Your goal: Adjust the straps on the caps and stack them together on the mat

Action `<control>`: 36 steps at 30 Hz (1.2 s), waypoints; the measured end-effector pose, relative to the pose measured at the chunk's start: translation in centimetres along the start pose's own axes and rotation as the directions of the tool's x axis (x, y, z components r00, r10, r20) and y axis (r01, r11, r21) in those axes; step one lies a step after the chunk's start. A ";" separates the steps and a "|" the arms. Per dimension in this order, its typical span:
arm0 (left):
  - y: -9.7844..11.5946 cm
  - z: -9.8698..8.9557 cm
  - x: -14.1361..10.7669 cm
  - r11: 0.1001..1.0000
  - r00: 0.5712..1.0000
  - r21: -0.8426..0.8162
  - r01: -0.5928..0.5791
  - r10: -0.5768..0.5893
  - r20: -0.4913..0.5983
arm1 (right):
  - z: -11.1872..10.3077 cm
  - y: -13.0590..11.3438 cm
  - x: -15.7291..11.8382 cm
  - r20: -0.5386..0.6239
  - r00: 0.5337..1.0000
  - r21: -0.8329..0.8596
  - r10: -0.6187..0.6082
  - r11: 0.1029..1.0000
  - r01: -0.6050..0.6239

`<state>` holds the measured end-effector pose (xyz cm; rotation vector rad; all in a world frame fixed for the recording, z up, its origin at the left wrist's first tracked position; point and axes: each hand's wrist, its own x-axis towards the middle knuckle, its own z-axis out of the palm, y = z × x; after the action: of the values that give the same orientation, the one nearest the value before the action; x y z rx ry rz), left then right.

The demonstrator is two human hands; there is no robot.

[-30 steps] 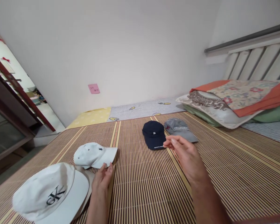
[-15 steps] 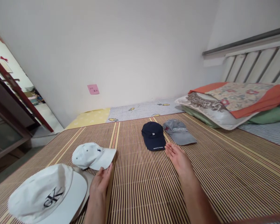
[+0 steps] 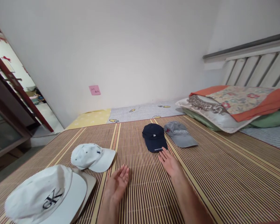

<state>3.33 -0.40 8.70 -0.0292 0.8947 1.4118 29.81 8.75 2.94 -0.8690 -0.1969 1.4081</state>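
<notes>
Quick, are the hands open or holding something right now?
Left hand: open, holding nothing.
Right hand: open, holding nothing, close by the navy-blue, curved-brimmed cloth cap; can't tell whether it touches.

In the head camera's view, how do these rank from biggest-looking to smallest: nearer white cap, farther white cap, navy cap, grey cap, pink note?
1. Nearer white cap, helped by its closeness to the camera
2. Farther white cap
3. Navy cap and grey cap: too alike to rank
4. Pink note
</notes>
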 end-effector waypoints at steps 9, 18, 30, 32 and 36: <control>-1.5 0.7 0.0 0.998 1.000 0.063 0.008 -0.008 -0.008 | -0.9 0.8 0.4 -0.113 0.986 0.029 -0.122 0.992 0.126; -1.7 1.2 -0.7 0.992 0.998 0.124 -0.014 0.007 0.059 | 1.0 -0.6 -2.6 0.185 0.983 -0.041 -0.015 0.999 0.023; 2.9 2.3 -4.3 0.968 0.928 -0.066 -0.243 0.252 0.275 | 2.8 -0.3 -6.3 0.467 0.861 -0.266 0.204 0.960 -0.083; 3.2 2.4 -5.2 0.937 0.920 -0.073 -0.342 0.350 0.177 | 3.0 0.1 -6.4 0.479 0.856 -0.286 0.194 0.957 -0.056; 3.2 2.6 -6.7 0.892 0.861 0.087 -0.444 0.397 0.319 | 3.5 0.8 -6.5 0.493 0.860 -0.314 0.129 0.949 0.037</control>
<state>2.66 -3.94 15.72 0.5170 0.7869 1.6905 25.79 4.22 7.23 -0.7393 -0.8315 1.6613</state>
